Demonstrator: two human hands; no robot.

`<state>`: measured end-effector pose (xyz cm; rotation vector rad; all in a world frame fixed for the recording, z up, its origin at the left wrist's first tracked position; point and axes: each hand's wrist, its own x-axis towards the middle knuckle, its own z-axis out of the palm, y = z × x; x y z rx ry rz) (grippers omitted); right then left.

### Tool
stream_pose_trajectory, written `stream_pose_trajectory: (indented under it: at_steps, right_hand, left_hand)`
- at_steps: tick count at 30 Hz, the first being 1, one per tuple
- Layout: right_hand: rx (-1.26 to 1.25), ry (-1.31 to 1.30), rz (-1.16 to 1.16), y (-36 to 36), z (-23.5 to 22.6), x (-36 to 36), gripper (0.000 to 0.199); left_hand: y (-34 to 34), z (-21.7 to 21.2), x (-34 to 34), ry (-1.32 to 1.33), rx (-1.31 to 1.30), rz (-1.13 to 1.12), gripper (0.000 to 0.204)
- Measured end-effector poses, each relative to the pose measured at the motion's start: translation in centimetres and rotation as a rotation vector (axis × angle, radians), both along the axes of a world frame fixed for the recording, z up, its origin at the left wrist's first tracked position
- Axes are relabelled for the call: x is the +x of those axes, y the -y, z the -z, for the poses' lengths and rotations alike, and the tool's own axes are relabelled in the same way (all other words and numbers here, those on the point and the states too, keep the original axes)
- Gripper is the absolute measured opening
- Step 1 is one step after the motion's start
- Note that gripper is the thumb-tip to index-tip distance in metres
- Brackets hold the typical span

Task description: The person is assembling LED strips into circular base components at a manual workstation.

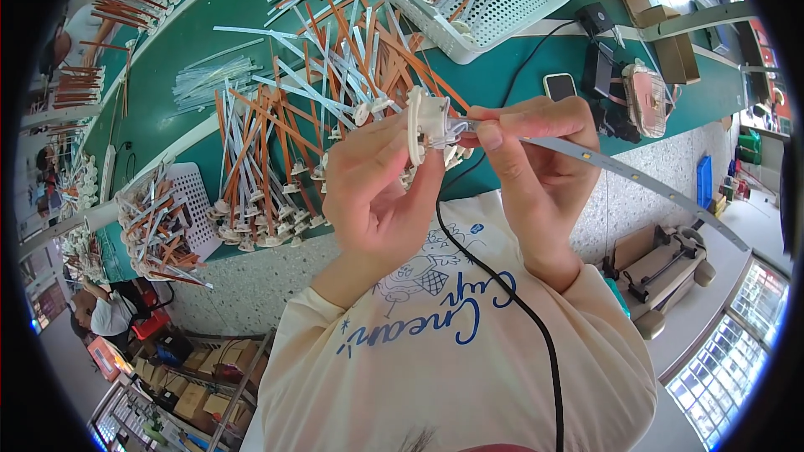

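Two hands meet at the frame's centre: the left hand [377, 192] grips a white cap [416, 124], the right hand [536, 151] pinches a grey strip [636, 174] whose end sits at the cap, seemingly half seated. Behind, finished strips [268, 167] pile on the green table [167, 75]; farther, a white basket [494, 0] upper right holds more, so much appears done.

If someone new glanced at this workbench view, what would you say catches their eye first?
At centre, the left hand holds a small white cap while the right hand holds a long grey strip at it. Behind them, orange and white strips lie piled across the green table, with a white basket at the top.
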<state>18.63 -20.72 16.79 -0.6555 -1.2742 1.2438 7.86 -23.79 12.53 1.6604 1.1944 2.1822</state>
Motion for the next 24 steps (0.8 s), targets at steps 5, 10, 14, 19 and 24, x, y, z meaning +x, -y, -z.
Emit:
stream_pose_trajectory:
  at_steps: [5,10,14,19,24]
  right_hand:
    - [-0.023,-0.148,-0.082,-0.7,1.1,0.7,0.014]
    - [0.081,0.196,0.024,-1.6,1.4,1.8,0.016]
    - [0.175,0.252,0.022,-1.6,2.0,1.8,0.016]
    - [-0.006,0.086,0.044,-1.3,1.8,0.9,0.013]
    - [-0.193,0.142,-0.054,-1.9,2.5,0.8,0.009]
  left_hand:
    - [0.0,0.0,0.7,0.199,-0.097,0.128,0.042]
    - [0.0,-1.1,0.1,0.297,-0.383,0.210,0.039]
    - [0.0,-1.3,-0.2,0.365,-0.396,0.263,0.034]
    - [-0.1,-0.9,-0.1,0.327,-0.382,0.181,0.031]
    - [0.8,-2.6,0.9,-0.198,-0.375,0.184,0.031]
